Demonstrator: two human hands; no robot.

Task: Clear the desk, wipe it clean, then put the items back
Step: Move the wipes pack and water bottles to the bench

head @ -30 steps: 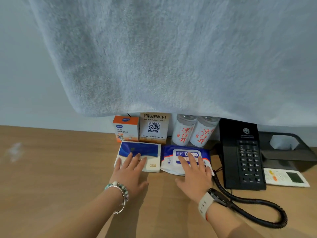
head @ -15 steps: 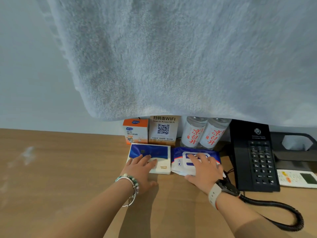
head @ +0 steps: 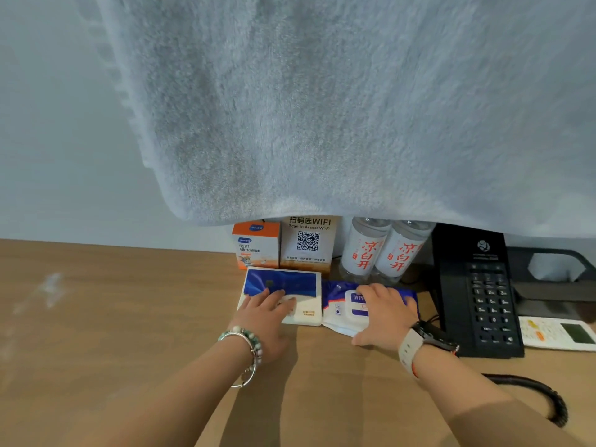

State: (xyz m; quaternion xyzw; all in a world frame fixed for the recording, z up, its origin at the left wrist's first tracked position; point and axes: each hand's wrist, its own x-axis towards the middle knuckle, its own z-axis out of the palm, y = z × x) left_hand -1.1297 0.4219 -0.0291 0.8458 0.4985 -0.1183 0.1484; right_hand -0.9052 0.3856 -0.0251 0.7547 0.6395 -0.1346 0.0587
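Note:
On the wooden desk my left hand lies flat with straight fingers on a blue-and-white tissue pack. My right hand rests on a blue wet-wipe pack beside it, fingers spread over its top and right end. Behind them stand an orange box, a WiFi QR sign and two water bottles against the wall.
A black desk phone sits right of the wipes, its coiled cord looping toward the front. A white remote and a black tray lie at far right. A grey fluffy cloth hangs over the upper view. Dust marks show at left.
Both hands have slid with the two packs toward the wall, closer to the box, sign and bottles. The view has shifted so the items sit further right.

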